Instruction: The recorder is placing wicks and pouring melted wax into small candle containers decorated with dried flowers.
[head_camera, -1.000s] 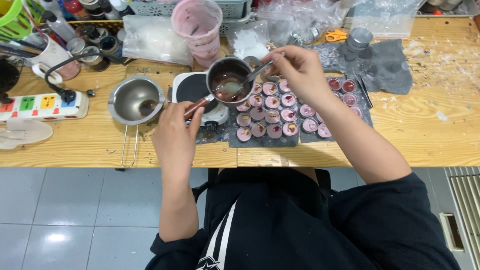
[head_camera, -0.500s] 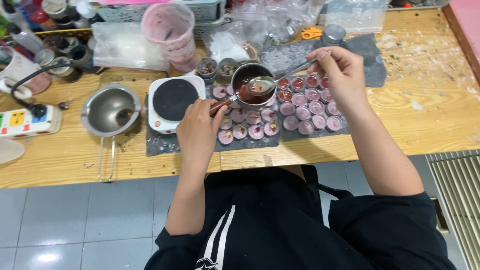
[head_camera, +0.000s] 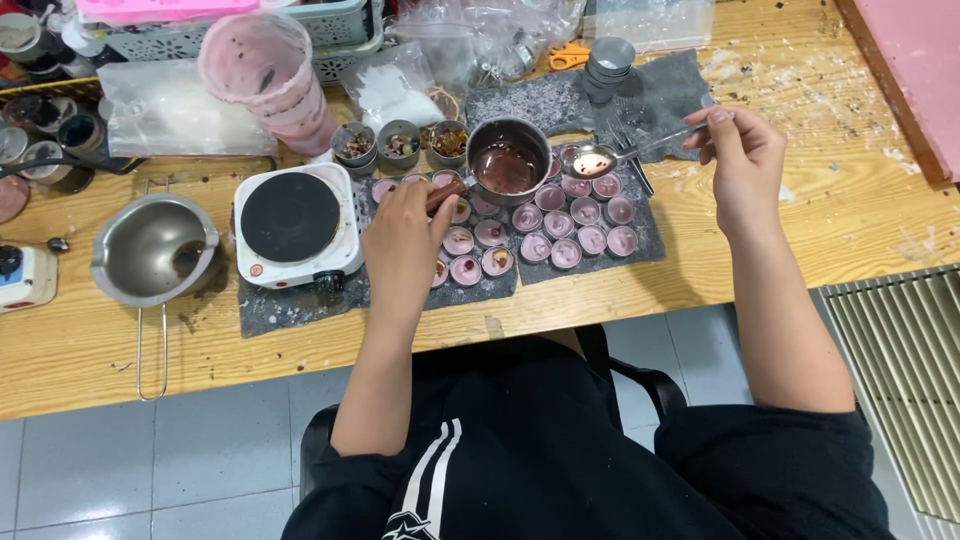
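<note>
My left hand (head_camera: 403, 238) grips the wooden handle of a small metal melting pot (head_camera: 508, 162) with dark pink liquid inside, held over the rows of small round tins (head_camera: 560, 226) filled with pink wax. My right hand (head_camera: 742, 162) holds a metal spoon (head_camera: 612, 156) by its handle, its bowl hovering over the tins just right of the pot. The tins sit on dark grey mats (head_camera: 650, 245) on the wooden table (head_camera: 820, 200).
A white hot plate with a black disc (head_camera: 292, 220) stands left of my left hand, and a larger steel pot with a wire handle (head_camera: 152, 250) further left. Behind are three tins of dried bits (head_camera: 398, 143), stacked pink cups (head_camera: 272, 78), plastic bags, a basket, stacked empty tins (head_camera: 610, 62).
The spoon has come out of the pot and moved to the right, above the tins. My left hand still holds the pot over the tins.
</note>
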